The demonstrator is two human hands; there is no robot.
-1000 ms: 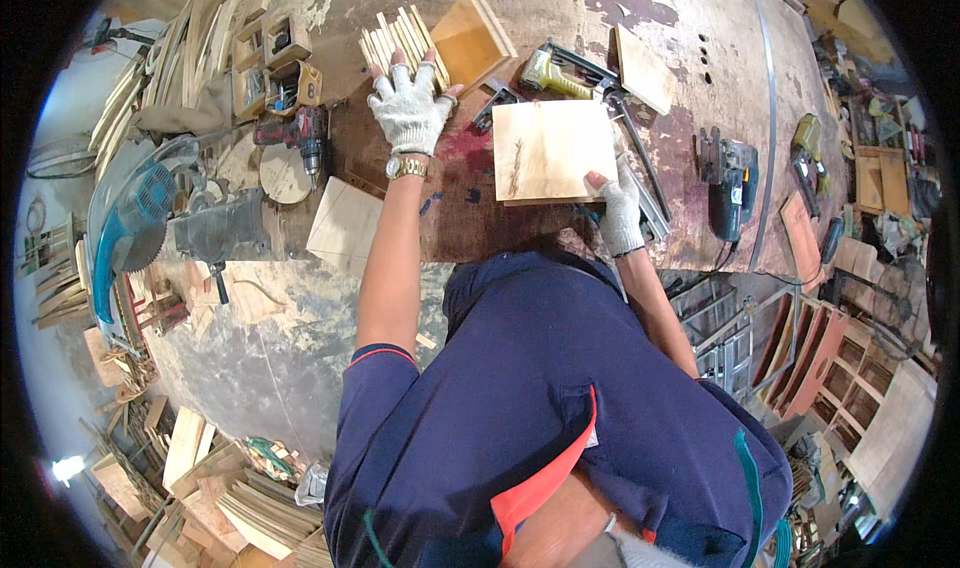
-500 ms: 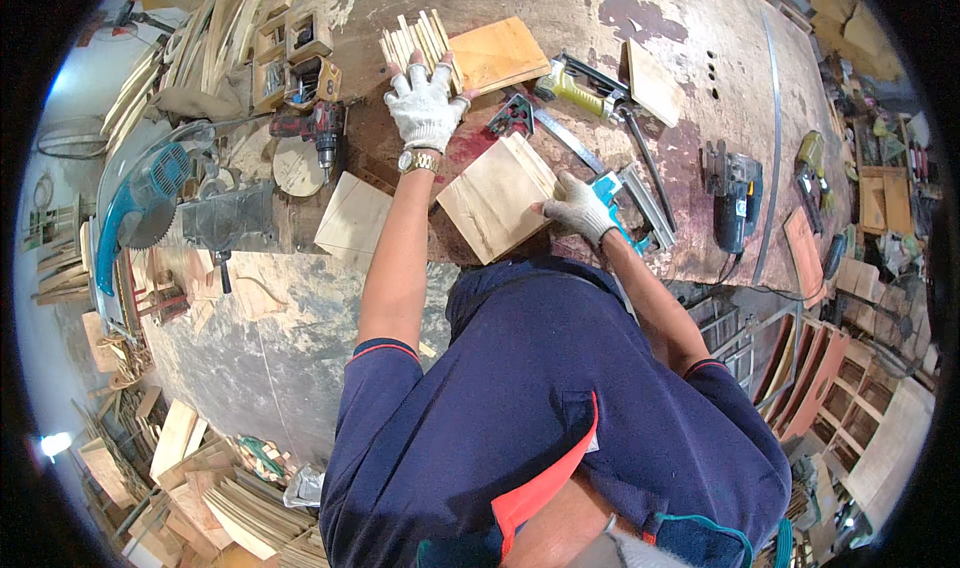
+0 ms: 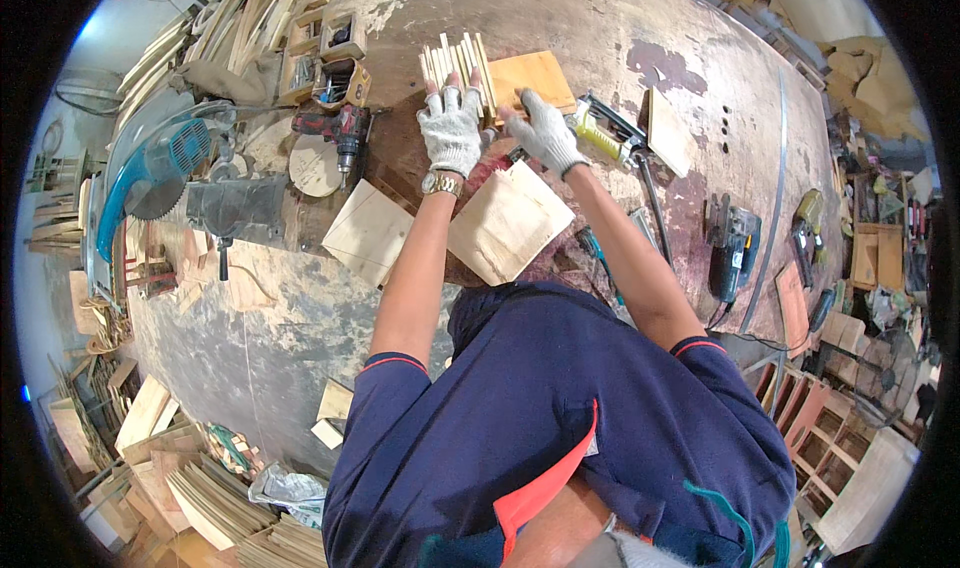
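Note:
My left hand [image 3: 450, 133], in a white fingertip-less glove, rests on the near ends of a bundle of thin wooden sticks [image 3: 462, 60], its fingers stretched out and apart. Beside it, my right hand [image 3: 545, 136], gloved alike, lies at the near edge of an orange-brown board [image 3: 535, 76]. Its spread fingers point left toward the sticks; whether they touch them I cannot tell. A square pale wooden board [image 3: 512, 223] lies just below both hands, close to my body. Left of it, partly behind my left forearm, is another pale board [image 3: 368, 230].
On the left are a drill [image 3: 346, 140], a blue circular saw [image 3: 155, 178] and boxes of small parts [image 3: 340, 81]. A yellow-green nail gun [image 3: 600, 138], an upright board [image 3: 670, 133] and a jigsaw [image 3: 735, 248] lie to the right on the workbench [image 3: 560, 3].
My right hand has left the square board and moved up and left to the orange-brown board near the sticks. My left hand stays at the sticks. The view has shifted slightly.

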